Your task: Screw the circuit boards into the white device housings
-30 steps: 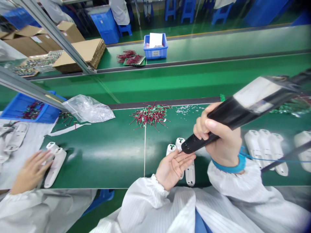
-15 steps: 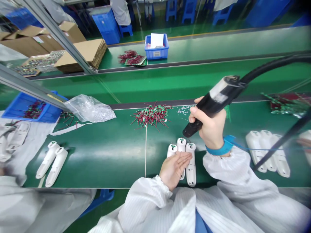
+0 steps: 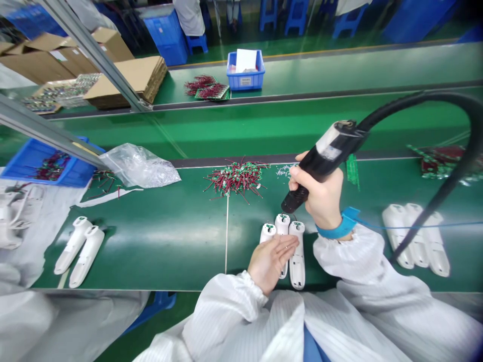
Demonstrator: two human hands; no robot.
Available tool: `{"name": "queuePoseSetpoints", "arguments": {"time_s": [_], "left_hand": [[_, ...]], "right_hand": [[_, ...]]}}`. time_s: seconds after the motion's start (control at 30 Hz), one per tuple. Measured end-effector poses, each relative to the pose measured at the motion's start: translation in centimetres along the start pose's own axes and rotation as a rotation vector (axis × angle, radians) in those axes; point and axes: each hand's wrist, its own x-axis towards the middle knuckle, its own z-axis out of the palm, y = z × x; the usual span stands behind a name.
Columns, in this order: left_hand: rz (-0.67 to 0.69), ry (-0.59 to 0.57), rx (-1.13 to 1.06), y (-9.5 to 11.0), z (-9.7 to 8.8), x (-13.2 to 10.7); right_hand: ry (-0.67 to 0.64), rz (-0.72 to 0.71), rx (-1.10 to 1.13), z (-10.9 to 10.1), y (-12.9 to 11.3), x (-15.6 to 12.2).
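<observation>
**Electric screwdriver (image 3: 328, 149) brought low over 3 white housings (image 3: 297, 261)**

At far left, a blue crate (image 3: 49, 171) of wired circuit boards is placed beside a clear plastic bag (image 3: 139, 166). A co-worker's white sleeve (image 3: 22, 322) is seen at the near edge of the green tabletop (image 3: 169, 251), and the co-worker's hand, seen earlier on 2 other housings (image 3: 73, 250), is now out of view. These 2 lie side by side, untouched. Further right, a heap of wired green boards (image 3: 236, 177) is piled at mid-belt, with small loose parts (image 3: 285, 172) just beyond it.

The left hand (image 3: 269, 264) is laid over the 3 upright-facing housings, its fingers (image 3: 287, 246) open and flat, resting on the rightmost housing. The 3 lie close together on the tabletop, directly below the tool.

The right hand (image 3: 320, 193) grips the screwdriver, its fingers closed around the barrel. Since the frame 1 s ago, the tool has been drawn in from the upper right and lowered, and its tip now hangs just left of the housing tops, apart from them. Its black cable (image 3: 449, 108) arcs away to the right. A blue wrist strap (image 3: 337, 226) is worn on that wrist. At far right, 3 more housings (image 3: 417, 236) lie grouped together.
</observation>
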Motion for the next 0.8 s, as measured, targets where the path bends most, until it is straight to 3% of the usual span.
{"name": "queuePoseSetpoints", "arguments": {"time_s": [0.53, 0.8], "left_hand": [[0.052, -0.008, 0.006, -0.3, -0.1, 0.1], [-0.002, 0.032, -0.066, 0.6, 0.6, -0.5]], "right_hand": [[-0.039, 0.029, -0.047, 0.3, 0.3, 0.0], [-0.105, 0.017, 0.161, 0.2, -3.8, -1.3]]}}
